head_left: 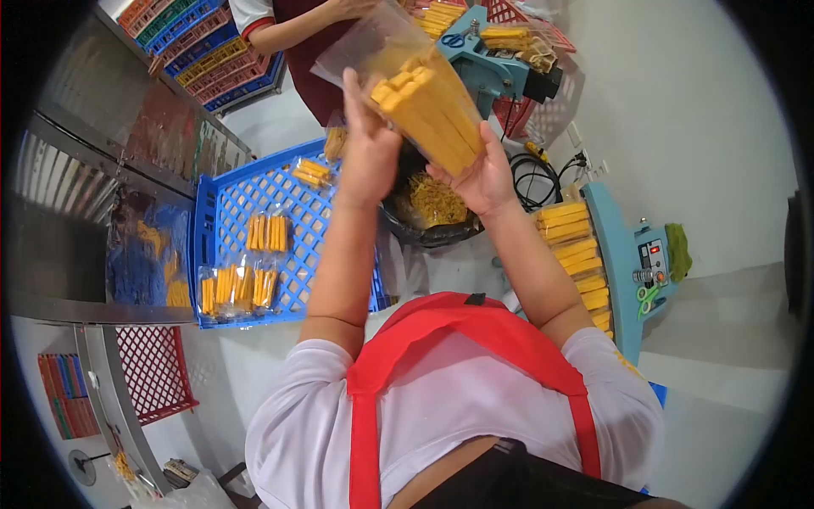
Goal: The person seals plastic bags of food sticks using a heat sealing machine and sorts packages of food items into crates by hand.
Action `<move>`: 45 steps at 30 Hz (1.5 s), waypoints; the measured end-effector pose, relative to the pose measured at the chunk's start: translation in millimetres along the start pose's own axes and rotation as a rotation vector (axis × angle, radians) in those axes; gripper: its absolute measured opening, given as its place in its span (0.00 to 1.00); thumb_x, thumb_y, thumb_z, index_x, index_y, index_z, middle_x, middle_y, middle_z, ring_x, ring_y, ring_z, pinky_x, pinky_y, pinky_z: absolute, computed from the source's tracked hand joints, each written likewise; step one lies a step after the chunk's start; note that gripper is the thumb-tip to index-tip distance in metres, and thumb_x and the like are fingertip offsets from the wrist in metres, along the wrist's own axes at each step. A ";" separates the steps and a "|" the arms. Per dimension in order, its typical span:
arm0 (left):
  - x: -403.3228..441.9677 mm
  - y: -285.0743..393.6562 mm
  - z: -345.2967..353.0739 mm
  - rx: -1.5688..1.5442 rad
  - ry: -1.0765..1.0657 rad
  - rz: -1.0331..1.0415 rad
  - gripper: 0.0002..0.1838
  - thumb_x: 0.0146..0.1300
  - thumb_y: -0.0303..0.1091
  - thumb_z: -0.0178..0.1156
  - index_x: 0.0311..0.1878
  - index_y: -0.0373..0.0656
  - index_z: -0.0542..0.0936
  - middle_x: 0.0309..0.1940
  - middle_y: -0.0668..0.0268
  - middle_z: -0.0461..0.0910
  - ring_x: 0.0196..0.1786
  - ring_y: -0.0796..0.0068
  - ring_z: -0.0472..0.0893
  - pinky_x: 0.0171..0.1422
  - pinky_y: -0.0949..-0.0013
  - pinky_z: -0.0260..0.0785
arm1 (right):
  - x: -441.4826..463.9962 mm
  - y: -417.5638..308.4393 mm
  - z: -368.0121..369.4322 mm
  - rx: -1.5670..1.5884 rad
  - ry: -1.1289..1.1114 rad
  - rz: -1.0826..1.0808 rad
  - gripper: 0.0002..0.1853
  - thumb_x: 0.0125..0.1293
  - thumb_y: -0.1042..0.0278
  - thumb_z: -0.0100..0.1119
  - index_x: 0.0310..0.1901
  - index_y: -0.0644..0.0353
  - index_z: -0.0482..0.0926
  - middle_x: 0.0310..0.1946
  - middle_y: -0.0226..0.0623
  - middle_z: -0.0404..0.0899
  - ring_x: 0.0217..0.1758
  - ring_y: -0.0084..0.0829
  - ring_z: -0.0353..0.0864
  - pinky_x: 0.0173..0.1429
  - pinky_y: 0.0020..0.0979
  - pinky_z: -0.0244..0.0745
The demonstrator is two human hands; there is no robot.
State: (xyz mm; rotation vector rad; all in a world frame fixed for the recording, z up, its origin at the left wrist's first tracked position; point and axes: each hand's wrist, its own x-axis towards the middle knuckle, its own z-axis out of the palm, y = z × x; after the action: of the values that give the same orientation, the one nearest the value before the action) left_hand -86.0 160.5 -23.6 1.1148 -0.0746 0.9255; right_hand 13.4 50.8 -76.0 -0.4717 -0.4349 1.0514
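In front of my chest a clear plastic bag of yellow sticks (432, 110) is held up, tilted, with the sticks packed side by side at its lower end. My right hand (483, 178) grips the bottom corner, thumb on the bag's right side. Along the left edge, my left hand (369, 161) presses against the bag with one finger stretched upward; its other fingers are partly hidden. The bag's upper part is loose film without sticks. Below it stands a black-lined bin (437, 204) with yellow scraps inside.
Left, a blue crate (199, 246) carries several stick packs (237, 284). Right, a teal sealing machine (615, 263) stands beside a row of packs (572, 254); another teal machine (479, 64) is ahead. Black cables (538, 178) hang near the wall. A co-worker (301, 51) stands ahead.
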 end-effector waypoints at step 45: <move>-11.3 5.3 -33.8 -0.225 -0.299 -0.148 0.40 0.39 0.37 0.68 0.56 0.37 0.61 0.52 0.62 0.66 0.55 0.67 0.66 0.59 0.67 0.57 | -27.1 1.3 24.9 0.173 -0.222 0.219 0.29 0.64 0.45 0.30 0.61 0.56 0.53 0.58 0.38 0.60 0.58 0.37 0.63 0.55 0.43 0.63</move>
State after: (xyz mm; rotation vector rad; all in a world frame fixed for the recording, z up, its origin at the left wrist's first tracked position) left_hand -109.6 181.2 -41.3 1.0267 -0.3290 0.5970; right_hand -13.0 31.1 -59.4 -0.2523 -0.4910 1.3487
